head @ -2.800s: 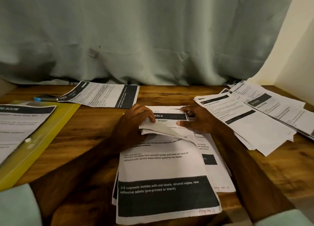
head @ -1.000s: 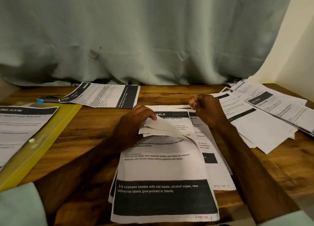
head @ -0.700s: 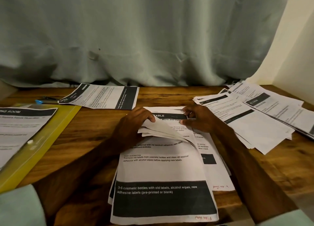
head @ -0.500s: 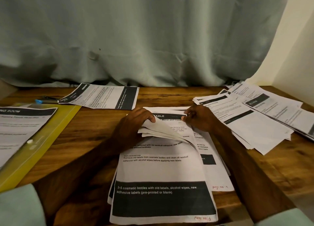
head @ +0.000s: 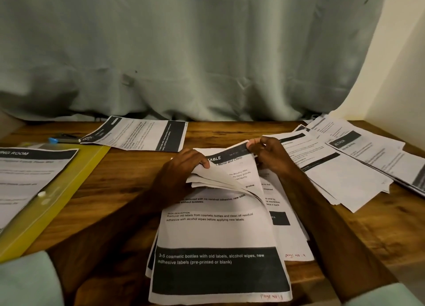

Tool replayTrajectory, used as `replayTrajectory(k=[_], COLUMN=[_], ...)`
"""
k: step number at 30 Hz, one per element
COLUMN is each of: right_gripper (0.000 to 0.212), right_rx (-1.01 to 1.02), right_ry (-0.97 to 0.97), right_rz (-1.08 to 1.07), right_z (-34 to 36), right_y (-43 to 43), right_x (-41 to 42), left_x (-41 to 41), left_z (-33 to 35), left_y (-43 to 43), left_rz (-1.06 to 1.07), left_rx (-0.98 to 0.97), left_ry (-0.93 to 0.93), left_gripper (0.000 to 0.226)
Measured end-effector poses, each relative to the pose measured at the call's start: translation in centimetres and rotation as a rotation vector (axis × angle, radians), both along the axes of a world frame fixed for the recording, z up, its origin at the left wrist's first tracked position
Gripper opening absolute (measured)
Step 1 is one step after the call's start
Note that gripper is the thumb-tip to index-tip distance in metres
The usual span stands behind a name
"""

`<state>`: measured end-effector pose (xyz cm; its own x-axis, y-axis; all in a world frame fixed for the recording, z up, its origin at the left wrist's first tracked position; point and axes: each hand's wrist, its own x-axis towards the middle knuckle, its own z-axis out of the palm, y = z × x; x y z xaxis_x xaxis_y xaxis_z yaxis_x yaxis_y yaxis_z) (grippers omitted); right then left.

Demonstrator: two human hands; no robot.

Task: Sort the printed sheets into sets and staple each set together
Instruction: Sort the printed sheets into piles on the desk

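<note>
Printed sheets [head: 218, 234] lie stacked on the table [head: 128, 190] at 6 o'clock. The left hand [head: 181, 170] grips the curled-back pages [head: 213, 179] — the right hand [head: 268, 155], at 1 o'clock, has just pinched the next sheet [head: 232, 167] upward — so sorting continues and stapling waits.

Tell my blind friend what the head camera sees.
The left hand holds back the curled top sheets of a stack on a table; the right hand pinches a corner of the next sheet. A pile lies right, a yellow folder left.
</note>
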<state>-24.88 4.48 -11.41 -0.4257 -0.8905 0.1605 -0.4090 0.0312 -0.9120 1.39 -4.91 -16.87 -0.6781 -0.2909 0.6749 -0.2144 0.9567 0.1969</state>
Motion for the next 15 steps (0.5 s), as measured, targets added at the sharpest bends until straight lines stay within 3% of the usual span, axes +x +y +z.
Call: replayTrajectory(k=[2,6,9,13,15], right_gripper=[0.003,0.007,0.024,0.037,0.039], right_rx=[-0.020,-0.113,-0.091,-0.064,-0.063], right_ry=[-0.040,-0.028,0.019,0.086,0.092], right_rz=[0.108,0.260,0.412,0.524,0.531], right_z=[0.7,1.5,1.6,1.6,1.6], right_y=[0.7,1.8,2.2,2.5,2.8], right_x=[1.0,2.8,4.0,5.1,5.2], left_x=[0.0,-0.2,-0.5,-0.4,-0.3], left_z=[0.0,0.4,0.7,-0.3,-0.1], left_y=[0.0,0.3,0.5,-0.5,-0.2], left_rz=[-0.002,0.017,0.086,0.111,0.109], left_rx=[-0.001,-0.013,-0.018,0.084,0.186], left_ry=[0.003,0.018,0.052,-0.021,0.019], left_gripper=[0.044,0.048,0.048,0.073,0.061])
